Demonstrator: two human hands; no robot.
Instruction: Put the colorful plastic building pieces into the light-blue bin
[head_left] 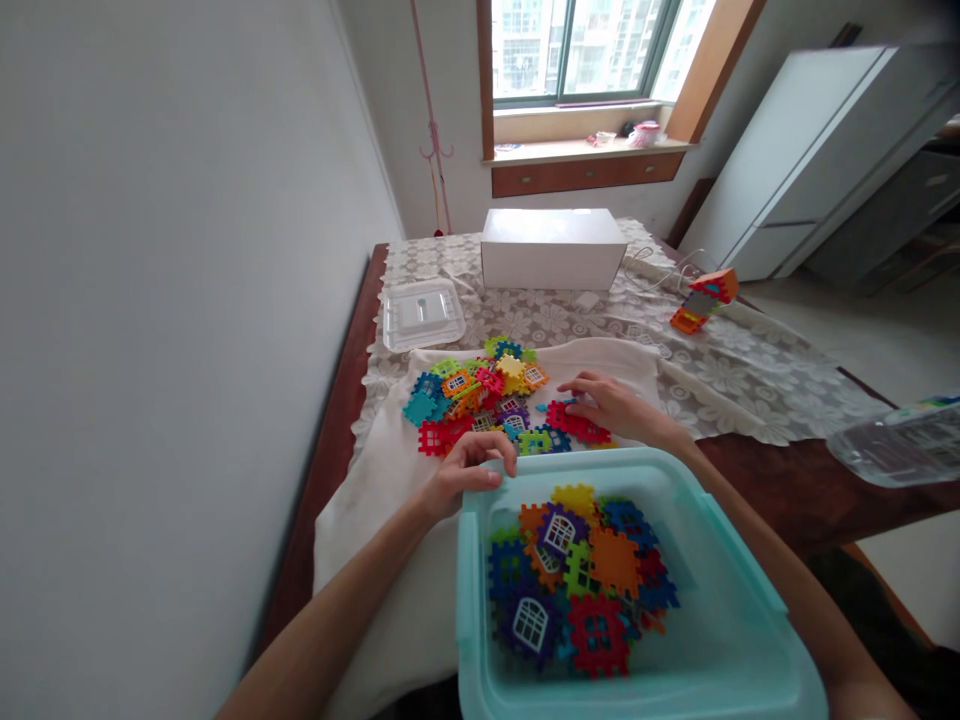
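A light teal plastic bin [731,590] is close to me, with several interlocking plastic building tiles [615,560] in its left part. My left hand [476,472] is closed over the bin's far left corner, thumb on the rim. Beyond the bin, a heap of similar colourful tiles [457,385] lies on a white cloth. My right hand [607,405] reaches past the bin's far side, its fingers loosely spread over red tiles [559,416] at the heap's right edge. Whether it grips one is hard to see, but the fingers look apart.
A clear plastic lid [424,315] lies at the far left of the table, and a white box [553,250] stands at the back. An assembled block piece [703,300] is at the right. A transparent container [900,445] sits near the table's right edge. The wall borders the left side.
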